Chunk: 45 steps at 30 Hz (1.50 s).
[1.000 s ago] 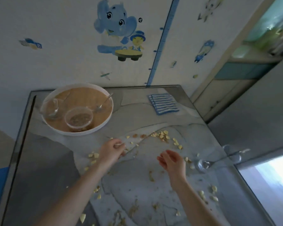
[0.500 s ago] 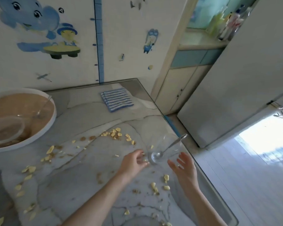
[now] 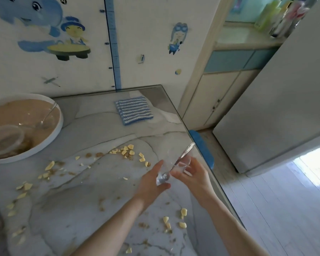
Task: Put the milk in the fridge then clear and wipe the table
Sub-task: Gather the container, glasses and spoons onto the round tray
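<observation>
A clear glass (image 3: 181, 166) with a metal spoon (image 3: 187, 151) standing in it is tilted above the marble table (image 3: 92, 191), near its right edge. My left hand (image 3: 151, 183) grips the glass at its base. On the other side, my right hand (image 3: 194, 174) cups the upper part, fingers partly spread. Yellow crumbs (image 3: 127, 150) and brown bits lie scattered over the tabletop. A blue-and-white striped cloth (image 3: 134, 109) lies folded at the table's far end.
A round white tray (image 3: 60, 124) at the left carries a clear bowl (image 3: 5, 139), another glass and a spoon. A grey fridge (image 3: 277, 108) stands right of the table, with a blue stool (image 3: 201, 146) between them. Cupboards stand behind.
The view swung right from the tray to the table's right edge. Both hands reached the glass with the spoon, took hold and lifted it, tilted, off the table.
</observation>
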### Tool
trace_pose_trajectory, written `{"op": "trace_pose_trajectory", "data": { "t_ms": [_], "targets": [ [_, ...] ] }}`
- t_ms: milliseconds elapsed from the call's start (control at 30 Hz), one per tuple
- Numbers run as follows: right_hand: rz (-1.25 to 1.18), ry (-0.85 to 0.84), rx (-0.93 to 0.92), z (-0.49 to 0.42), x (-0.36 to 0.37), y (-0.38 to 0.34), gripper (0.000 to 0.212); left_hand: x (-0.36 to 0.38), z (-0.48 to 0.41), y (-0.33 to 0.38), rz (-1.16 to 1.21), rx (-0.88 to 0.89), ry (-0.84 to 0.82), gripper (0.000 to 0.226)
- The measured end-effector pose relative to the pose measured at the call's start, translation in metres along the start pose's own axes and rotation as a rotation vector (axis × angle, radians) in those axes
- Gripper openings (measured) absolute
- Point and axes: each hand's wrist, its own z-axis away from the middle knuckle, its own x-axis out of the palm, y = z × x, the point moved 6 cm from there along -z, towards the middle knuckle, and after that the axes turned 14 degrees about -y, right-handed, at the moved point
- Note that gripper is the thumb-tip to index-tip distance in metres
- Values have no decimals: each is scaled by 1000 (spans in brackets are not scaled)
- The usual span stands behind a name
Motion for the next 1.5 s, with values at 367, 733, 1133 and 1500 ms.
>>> {"op": "trace_pose_trajectory", "data": {
  "t_ms": [367,733,1133,1500],
  "targets": [
    [2,-303,-109,-47,138,-84,32,-140,93,-21,137,8,358,68],
    [5,-416,-165,-66,309,-144,29,-279,191,-97,123,-42,484,56],
    [62,-330,-204,-140,400,-189,23,-381,226,-206,157,-303,674,42],
    [105,-288,-273,-251,443,-207,53,-417,172,-259,572,-349,756,48]
  ]
}}
